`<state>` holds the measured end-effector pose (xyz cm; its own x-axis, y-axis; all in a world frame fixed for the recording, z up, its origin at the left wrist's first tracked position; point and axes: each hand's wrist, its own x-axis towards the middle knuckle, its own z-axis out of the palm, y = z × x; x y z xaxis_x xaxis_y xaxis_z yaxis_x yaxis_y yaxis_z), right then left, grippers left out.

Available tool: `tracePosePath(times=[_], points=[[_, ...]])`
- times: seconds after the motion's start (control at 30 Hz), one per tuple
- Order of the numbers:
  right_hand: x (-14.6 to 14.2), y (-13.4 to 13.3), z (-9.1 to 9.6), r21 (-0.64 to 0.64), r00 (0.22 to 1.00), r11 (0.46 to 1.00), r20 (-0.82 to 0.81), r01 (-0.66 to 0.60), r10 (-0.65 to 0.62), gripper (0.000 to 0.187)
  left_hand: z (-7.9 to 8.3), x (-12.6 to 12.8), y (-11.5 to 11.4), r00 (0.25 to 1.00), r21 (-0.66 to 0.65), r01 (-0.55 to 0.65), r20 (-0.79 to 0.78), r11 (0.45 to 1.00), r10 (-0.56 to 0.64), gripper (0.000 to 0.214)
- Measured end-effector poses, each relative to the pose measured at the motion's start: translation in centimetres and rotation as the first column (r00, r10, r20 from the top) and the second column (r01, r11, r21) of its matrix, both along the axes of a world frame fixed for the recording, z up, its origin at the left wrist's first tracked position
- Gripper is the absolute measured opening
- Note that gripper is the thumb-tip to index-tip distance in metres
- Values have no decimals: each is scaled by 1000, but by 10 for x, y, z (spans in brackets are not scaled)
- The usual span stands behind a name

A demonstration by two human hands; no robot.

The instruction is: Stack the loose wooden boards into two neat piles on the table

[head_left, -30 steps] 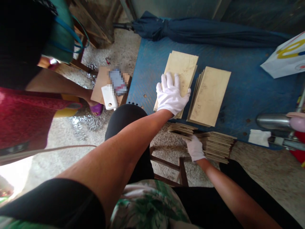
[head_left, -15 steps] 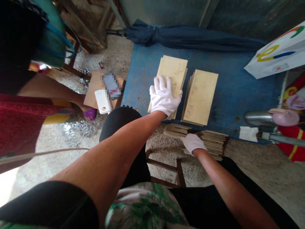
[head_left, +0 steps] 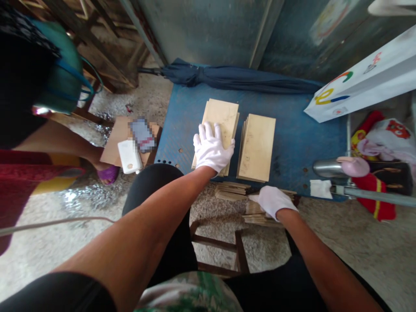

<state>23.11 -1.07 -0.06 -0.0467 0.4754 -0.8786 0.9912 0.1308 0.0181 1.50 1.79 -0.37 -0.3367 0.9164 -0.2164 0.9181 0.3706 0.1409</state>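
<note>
My left hand [head_left: 212, 147], in a white glove, lies flat with fingers spread on a stack of thin pale wooden boards [head_left: 224, 112] on the blue table. Beside it on the right is a second stack of boards [head_left: 257, 147], which neither hand touches. Below the table's near edge, my gloved right hand [head_left: 274, 201] is over a lower pile of boards [head_left: 260, 219], its fingers drawn together and pointing left. What lies under those fingers is hidden. Left of that hand sits a smaller pile of boards [head_left: 231, 190], seen edge-on.
A folded dark umbrella [head_left: 247, 79] runs along the back of the blue table [head_left: 292, 130]. At right are a white bag [head_left: 360, 86], a steel bottle [head_left: 328, 168] and a metal bar [head_left: 373, 195]. Another person's leg [head_left: 65, 145] and a white device [head_left: 129, 156] are at left.
The view has shifted, so the table sits lower and further left. My right hand has moved right across the lower boards. My left hand stays on its stack.
</note>
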Motion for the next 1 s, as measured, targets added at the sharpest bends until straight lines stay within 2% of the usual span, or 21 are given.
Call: tracePosePath(times=[0.07,0.13,0.23,0.37,0.53,0.6,0.7,0.77,0.87,1.0], points=[[9,11,26,18,1000,999,-14,26,-26,52,1,0,0,1000,-2,4,0,1000,-4,82],[15,17,47,101,997,993,-70,52,-45,53,2,0,0,1000,7,4,3,1000,-4,83],[16,16,61,263,977,952,-186,156,-108,46,3,1,0,1000,31,-3,6,1000,3,83],[6,13,46,359,940,872,-198,332,-276,60,2,2,1,1000,35,-16,-6,999,17,82],[2,26,19,435,917,808,-225,397,-330,78,2,2,0,998,67,-10,-54,998,14,84],[2,31,13,465,910,784,-260,410,-322,78,2,3,1,998,70,-8,-64,998,12,83],[-1,32,8,526,919,764,-323,374,-228,79,3,3,1,998,62,-12,-67,998,16,82],[-5,30,4,554,934,774,-330,308,-136,82,3,3,1,997,65,-10,-73,998,15,81],[-9,26,-2,536,947,822,-320,191,-12,85,1,2,1,996,79,-2,-93,997,9,81],[-13,25,-5,474,959,866,-283,160,-22,87,0,1,2,994,64,-8,-107,998,15,81]])
